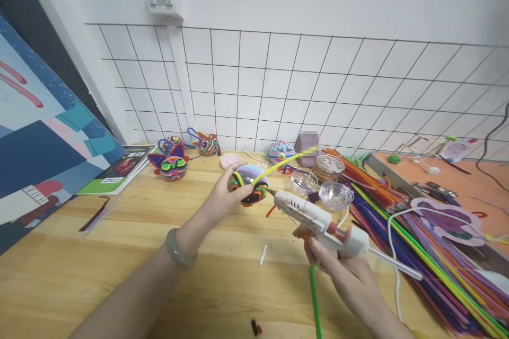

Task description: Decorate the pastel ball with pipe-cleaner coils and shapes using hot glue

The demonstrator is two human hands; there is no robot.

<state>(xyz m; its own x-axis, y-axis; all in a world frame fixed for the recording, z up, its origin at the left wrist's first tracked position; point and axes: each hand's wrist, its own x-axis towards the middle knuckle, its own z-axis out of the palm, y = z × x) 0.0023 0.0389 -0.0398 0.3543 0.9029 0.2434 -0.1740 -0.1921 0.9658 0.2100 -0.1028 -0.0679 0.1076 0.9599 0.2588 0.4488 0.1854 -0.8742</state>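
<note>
My left hand (226, 193) grips a round ball (249, 175) partly covered in coloured pipe cleaners, its thumb pressed on a yellow pipe cleaner (278, 163) that sticks out up and to the right. In my right hand (338, 265) is a white hot glue gun (306, 212), with a clear glue stick (395, 264) coming out of its back. The gun's nozzle points left at the ball's right side, touching it or very close. My right fingers are partly hidden under the gun. A green pipe cleaner (315, 302) hangs below my right hand.
Finished pipe-cleaner ornaments (174, 167) stand along the back left, another (281, 152) behind the ball. Clear plastic half-shells (336, 194) lie right of centre. Bundles of pipe cleaners (433, 265) fill the right side. The gun's white cord (393, 243) loops there. A paper scrap (263, 255) lies in front.
</note>
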